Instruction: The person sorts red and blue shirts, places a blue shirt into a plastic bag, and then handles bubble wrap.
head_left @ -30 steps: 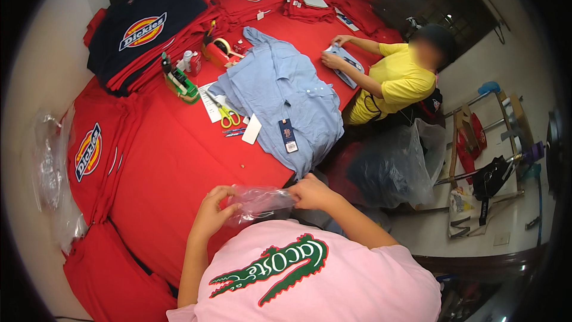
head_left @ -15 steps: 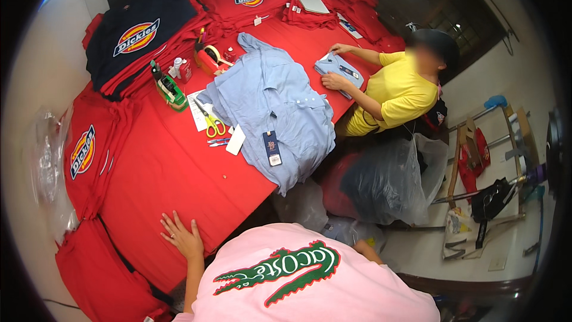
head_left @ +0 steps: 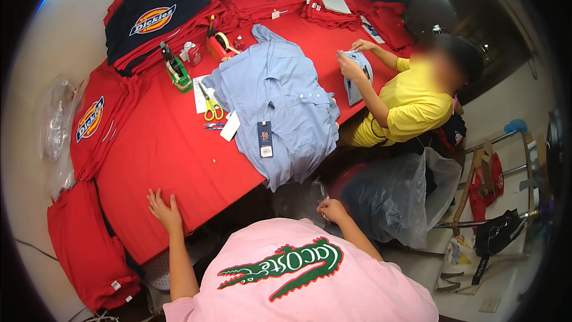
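Note:
My left hand (head_left: 164,210) lies flat on the near left part of the red-covered table (head_left: 173,167), fingers spread, holding nothing. Beyond the table's near edge, my right hand (head_left: 332,209) is closed, pinching what looks like clear plastic film (head_left: 319,191); its full shape is unclear. Between my hands and the far side lies a loose heap of light blue shirts (head_left: 298,113) with a dark hang tag (head_left: 265,139). Yellow-handled scissors (head_left: 212,109) and a white card (head_left: 230,126) rest at its left side.
Across the right side, a person in yellow (head_left: 411,101) holds a folded light blue shirt (head_left: 359,86). Stacks of red and navy shirts (head_left: 158,0) line the far and left edges. A green tape dispenser (head_left: 177,71) stands mid-table. Large plastic bags (head_left: 387,191) sit right of me.
My right hand has come up into view with plastic in its fingers. My left hand stays flat on the table. The other person has lifted and tilted the folded shirt.

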The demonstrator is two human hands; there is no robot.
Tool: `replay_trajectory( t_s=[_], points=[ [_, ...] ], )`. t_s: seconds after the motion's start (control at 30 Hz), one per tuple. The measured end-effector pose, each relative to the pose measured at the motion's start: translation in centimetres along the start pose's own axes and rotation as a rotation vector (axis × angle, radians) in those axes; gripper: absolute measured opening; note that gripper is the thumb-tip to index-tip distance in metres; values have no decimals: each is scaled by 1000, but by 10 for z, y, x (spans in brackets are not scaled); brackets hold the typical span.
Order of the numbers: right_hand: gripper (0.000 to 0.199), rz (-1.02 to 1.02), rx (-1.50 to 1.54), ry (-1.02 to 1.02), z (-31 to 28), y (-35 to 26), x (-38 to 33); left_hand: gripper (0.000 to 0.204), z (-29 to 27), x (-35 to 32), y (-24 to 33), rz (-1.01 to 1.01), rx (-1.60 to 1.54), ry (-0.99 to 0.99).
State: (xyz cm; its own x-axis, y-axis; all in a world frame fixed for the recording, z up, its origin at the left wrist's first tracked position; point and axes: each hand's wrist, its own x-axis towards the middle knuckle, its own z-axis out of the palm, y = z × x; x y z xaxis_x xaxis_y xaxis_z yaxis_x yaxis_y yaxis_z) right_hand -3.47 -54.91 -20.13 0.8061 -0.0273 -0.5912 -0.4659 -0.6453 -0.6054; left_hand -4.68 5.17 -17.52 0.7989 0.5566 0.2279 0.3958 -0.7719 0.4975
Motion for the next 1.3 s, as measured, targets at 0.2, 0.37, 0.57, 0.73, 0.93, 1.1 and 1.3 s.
replay_trajectory(
  t_s=[0.2,0.37,0.57,0.73,0.93,1.1,1.3],
  points=[
    [22,-8,-246,-91,7,78,-6,39,12,-39,81,12,-620,-69],
    [27,-81,-459,-76,17,62,-34,28,6,-63,96,-122,-785,-260],
    [24,-214,-465,-257,29,0,-3,39,-24,-74,72,-541,-1084,-228],
    [14,-144,-273,-349,40,-9,41,48,-36,-93,52,-739,-1303,-218],
    [16,-203,-427,-291,36,-28,42,57,-32,-85,49,-742,-1281,-236],
    [19,-387,-467,-184,42,-65,13,51,-30,-50,44,-717,-1190,-342],
    [30,-434,-518,-92,58,-139,-16,36,-5,-8,43,-423,-936,-209]
  ],
)
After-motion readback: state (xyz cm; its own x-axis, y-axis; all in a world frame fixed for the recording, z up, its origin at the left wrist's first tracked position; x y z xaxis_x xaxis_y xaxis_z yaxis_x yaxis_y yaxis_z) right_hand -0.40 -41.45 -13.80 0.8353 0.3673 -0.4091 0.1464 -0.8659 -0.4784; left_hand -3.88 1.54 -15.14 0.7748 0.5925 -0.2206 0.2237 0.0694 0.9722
